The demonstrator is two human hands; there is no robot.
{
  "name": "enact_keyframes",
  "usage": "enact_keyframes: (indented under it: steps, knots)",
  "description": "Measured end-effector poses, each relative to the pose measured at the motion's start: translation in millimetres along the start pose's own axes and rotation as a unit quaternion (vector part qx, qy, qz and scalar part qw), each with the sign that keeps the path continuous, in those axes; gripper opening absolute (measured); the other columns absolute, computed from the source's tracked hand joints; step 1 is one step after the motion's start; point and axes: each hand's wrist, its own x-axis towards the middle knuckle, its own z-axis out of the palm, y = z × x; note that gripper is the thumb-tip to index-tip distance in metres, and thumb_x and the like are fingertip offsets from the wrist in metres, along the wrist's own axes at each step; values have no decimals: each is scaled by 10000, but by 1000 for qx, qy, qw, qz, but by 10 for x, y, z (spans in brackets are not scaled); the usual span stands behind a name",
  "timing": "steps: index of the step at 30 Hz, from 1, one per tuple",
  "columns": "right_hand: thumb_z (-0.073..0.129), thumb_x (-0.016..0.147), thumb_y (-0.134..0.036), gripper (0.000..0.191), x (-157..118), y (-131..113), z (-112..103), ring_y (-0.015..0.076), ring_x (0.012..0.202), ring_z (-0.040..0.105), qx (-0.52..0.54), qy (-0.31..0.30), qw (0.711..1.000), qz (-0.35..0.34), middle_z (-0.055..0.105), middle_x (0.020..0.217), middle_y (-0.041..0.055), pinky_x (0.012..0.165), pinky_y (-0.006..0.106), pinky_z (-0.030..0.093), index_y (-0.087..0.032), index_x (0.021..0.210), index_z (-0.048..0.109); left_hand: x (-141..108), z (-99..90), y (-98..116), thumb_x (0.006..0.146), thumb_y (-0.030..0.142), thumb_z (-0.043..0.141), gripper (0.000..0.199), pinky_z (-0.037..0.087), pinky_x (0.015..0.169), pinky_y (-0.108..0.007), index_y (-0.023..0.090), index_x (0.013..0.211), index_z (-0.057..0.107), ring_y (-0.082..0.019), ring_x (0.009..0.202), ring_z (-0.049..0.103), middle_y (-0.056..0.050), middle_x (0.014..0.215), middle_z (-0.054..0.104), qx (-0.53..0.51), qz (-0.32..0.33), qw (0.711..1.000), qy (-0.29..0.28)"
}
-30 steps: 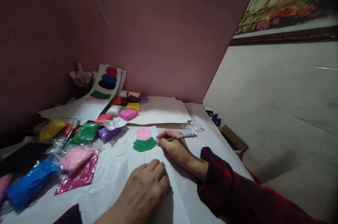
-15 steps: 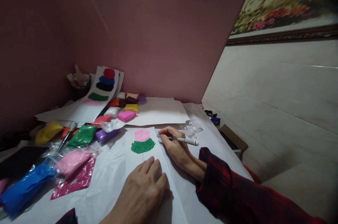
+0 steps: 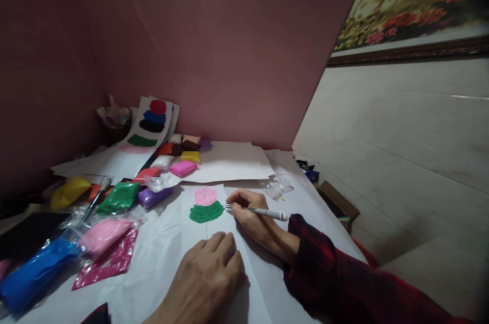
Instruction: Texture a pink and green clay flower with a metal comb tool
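A small fork (image 3: 267,213) with a striped handle is held in my right hand (image 3: 254,219), its tines pointing left beside the green clay. On a white paper strip (image 3: 193,232) lie a textured pink clay round (image 3: 205,196) and, just below it, a ridged green clay shape (image 3: 207,212). A thin line runs down the paper from the green shape. My left hand (image 3: 208,273) rests palm down on the lower part of the strip, fingers apart and nothing in them.
Bagged clay lies at the left: blue (image 3: 40,270), pink (image 3: 105,235), green (image 3: 119,197) and purple (image 3: 156,195). Behind are small clay blocks, white sheets (image 3: 233,161) and a propped paper with coloured clay shapes (image 3: 153,125). Clear plastic (image 3: 278,185) lies right of centre.
My right hand and the fork have moved slightly down, to beside the green clay. My left hand has shifted slightly down.
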Motion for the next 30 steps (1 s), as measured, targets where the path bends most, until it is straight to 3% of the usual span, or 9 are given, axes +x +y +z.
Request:
enact_keyframes:
  steps: [21,30]
  knots:
    - [536,716,-68,161,36,49,21,109,582,523,-64,-28,998,-3,623,622,-10,540,222,370,-161,677,661,27,-58,17,773,143,691,104,420,587,-320,192,724,613,-218,746,627,-10,789,662,-10,-9,1000,-15]
    - [529,721,-72,167,25,19,16,115,600,522,-55,-19,998,4,622,627,-4,552,230,372,-160,671,662,50,-146,7,819,130,660,86,453,613,-341,188,764,629,-225,775,642,-18,830,675,-4,1,998,-63]
